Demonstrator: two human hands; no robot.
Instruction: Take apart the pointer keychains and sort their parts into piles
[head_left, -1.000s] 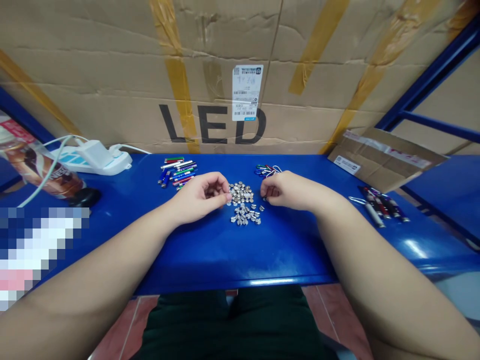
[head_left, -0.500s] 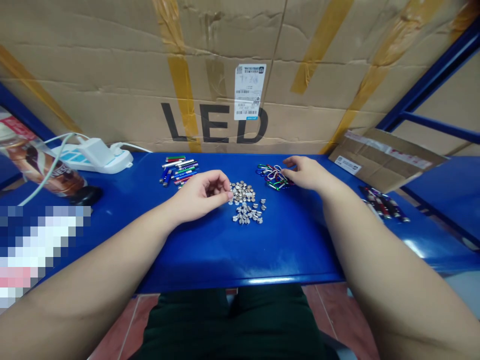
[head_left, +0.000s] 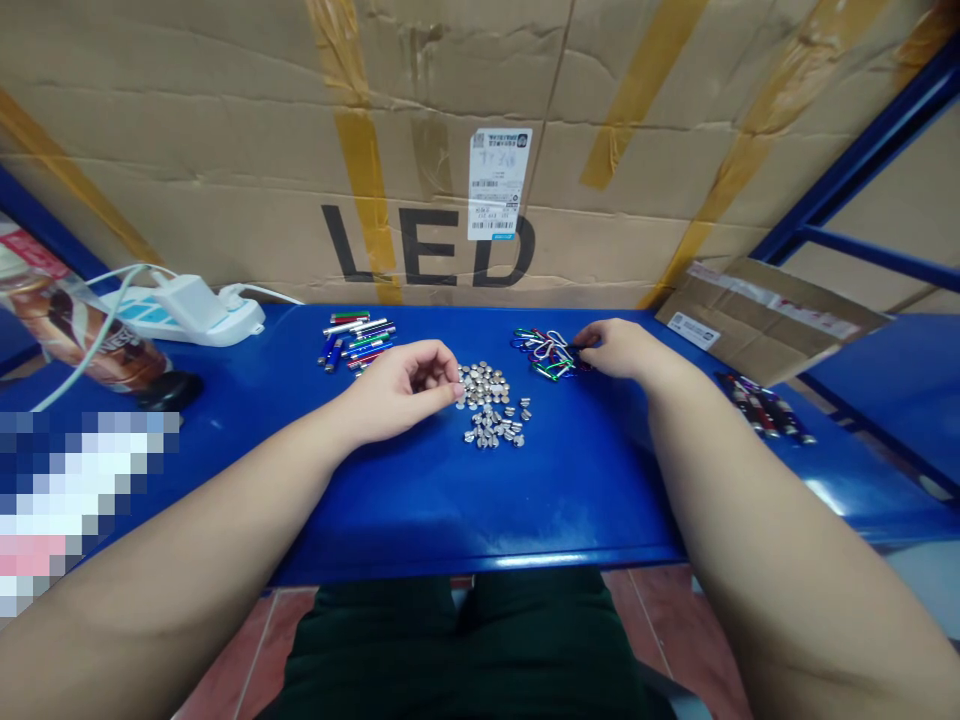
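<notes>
While coloured tubes (head_left: 367,340), partly screened by the curled left hand (head_left: 412,390) (contents unclear), lie at 10 o'clock of the metal discs (head_left: 487,385), carabiners (head_left: 551,354) sit jumbled at 2 o'clock, long axes at mixed angles, right hand (head_left: 616,350) bent at their 3 o'clock edge, grip indeterminable.

It's a plain blue surface (head_left: 480,510) here, silvery discs (head_left: 484,386)! Clips (head_left: 545,353) in red, green, blue; the tubes (head_left: 366,345) likewise!
</notes>
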